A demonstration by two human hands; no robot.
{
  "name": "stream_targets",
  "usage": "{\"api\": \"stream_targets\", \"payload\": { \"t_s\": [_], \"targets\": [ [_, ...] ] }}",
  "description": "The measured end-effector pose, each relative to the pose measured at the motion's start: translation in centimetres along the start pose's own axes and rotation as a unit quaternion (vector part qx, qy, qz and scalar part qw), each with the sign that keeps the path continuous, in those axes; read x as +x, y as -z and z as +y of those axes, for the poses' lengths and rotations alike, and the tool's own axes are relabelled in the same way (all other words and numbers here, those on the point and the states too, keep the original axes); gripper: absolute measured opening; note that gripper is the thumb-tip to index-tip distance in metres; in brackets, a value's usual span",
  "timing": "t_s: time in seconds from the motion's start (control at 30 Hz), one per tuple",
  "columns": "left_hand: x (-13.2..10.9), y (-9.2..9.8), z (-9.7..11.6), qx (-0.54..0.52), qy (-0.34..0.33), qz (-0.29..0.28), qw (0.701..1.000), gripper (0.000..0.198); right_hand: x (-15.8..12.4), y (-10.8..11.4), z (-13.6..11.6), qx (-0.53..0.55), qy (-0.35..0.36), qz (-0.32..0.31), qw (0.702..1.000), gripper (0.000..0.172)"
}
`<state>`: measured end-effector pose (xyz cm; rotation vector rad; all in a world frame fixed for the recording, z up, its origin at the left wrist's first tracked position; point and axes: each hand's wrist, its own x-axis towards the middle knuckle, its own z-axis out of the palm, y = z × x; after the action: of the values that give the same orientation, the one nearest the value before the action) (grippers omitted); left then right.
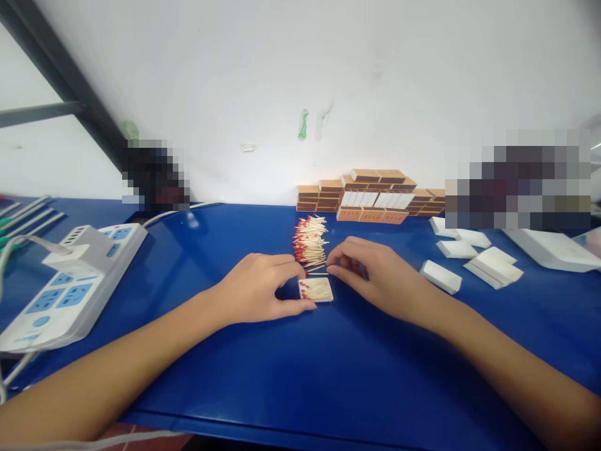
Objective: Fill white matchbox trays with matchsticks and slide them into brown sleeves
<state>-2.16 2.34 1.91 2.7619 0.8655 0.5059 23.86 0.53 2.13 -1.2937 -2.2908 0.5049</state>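
A small white tray (323,297) with several red-headed matches in it lies on the blue table. My left hand (270,287) grips the tray at its left side, forefinger at the back edge and thumb at the front. Behind the tray is a heap of red-tipped matches (311,241), heads to the left. My right hand (364,269) is at the heap's near right edge, thumb and forefinger brought together at the ends of loose matches; whether one is between the fingertips is too small to tell.
Stacked matchboxes (370,199) stand by the wall behind. White trays (493,266) are scattered at the right on the blue table (300,382). A power strip (75,288) with cables lies at the left. Blurred patches cover both back corners.
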Motion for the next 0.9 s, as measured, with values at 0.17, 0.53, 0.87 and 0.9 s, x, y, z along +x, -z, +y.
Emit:
{"api": "stream_targets", "payload": {
  "t_s": [0.17,0.53,0.87,0.9],
  "targets": [
    [-0.2,-0.2,0.4,-0.014,-0.037,-0.02,0.999,0.036,0.4,-1.2,1.0,-0.018,0.024,-0.016,0.999,0.016],
    [0.1,0.1,-0.3,-0.004,0.009,-0.017,1.0,0.035,0.4,-1.2,0.6,-0.062,0.026,-0.007,0.998,0.011],
    [0.0,-0.2,-0.1,0.008,0.002,-0.014,1.0,0.036,-0.1,-1.0,-0.5,-0.045,0.047,0.015,0.998,0.009],
    [-0.1,-0.2,0.0,0.007,-0.007,-0.014,1.0,0.036,0.1,-0.9,0.2,-0.05,0.041,0.028,0.998,0.008]
  ]
}}
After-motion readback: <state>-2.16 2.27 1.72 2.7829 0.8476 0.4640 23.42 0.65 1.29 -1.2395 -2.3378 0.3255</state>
